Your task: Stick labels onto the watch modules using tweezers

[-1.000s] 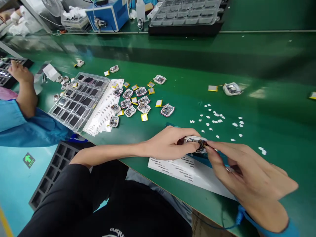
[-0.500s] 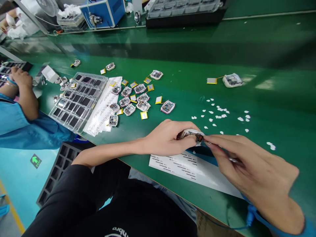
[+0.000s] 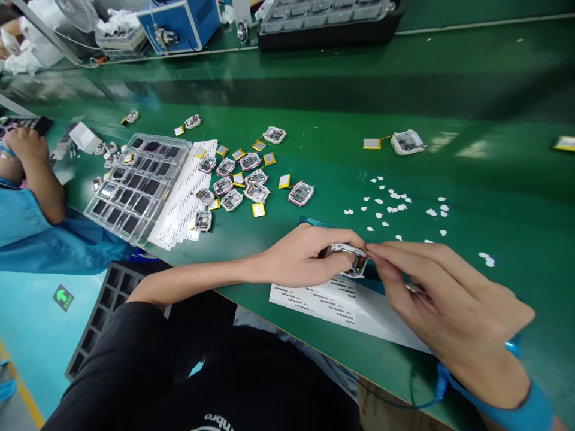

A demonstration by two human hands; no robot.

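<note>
Head view: left hand (image 3: 305, 254) clamps a small white watch case (image 3: 353, 261) above the label sheet (image 3: 341, 302); right hand (image 3: 449, 305) pinches at its right edge, fingertips (image 3: 375, 251) together.

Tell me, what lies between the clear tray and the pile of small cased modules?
White printed label sheets lie between the clear tray and the modules, seen in the head view.

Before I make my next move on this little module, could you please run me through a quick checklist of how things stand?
1. Left hand has a grip on the white module: ok.
2. Right hand fingertips meet the module's edge: ok.
3. Printed label sheet lies flat under the hands: ok.
4. Blue wrist strap is on the right wrist: ok.
5. What the right fingertips pinch: cannot tell.
6. Spare modules lie apart from the hands: ok.
</note>
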